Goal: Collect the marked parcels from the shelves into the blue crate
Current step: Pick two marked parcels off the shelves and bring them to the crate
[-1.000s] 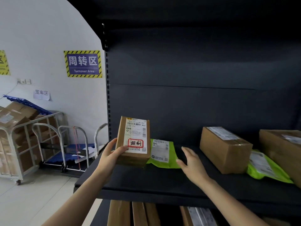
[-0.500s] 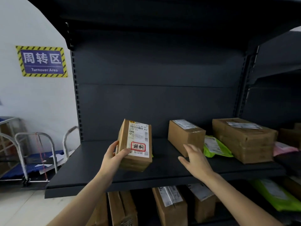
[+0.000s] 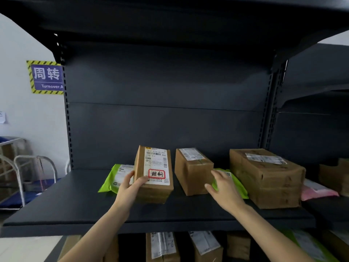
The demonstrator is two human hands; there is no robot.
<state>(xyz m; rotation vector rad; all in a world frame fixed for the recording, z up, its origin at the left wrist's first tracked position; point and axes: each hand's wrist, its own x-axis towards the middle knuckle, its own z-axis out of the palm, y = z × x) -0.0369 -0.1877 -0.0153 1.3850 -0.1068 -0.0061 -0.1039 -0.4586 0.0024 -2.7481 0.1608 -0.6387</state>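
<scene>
Both bare forearms reach up and forward from the bottom of the view. The left hand (image 3: 130, 188) is closed around the lower left corner of a brown cardboard parcel with a red-framed mark on its white label (image 3: 154, 173), thumb across the front, fingers behind. The right hand (image 3: 224, 190) is spread, palm down, fingers loosely extended, gripping nothing.

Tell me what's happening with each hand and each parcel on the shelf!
Left hand: gripping the marked box.
Marked box: held upright, red-stamped label facing us.
Right hand: open, reaching toward the green bag.
Middle box: resting on shelf.
Big box: resting on shelf.
</scene>
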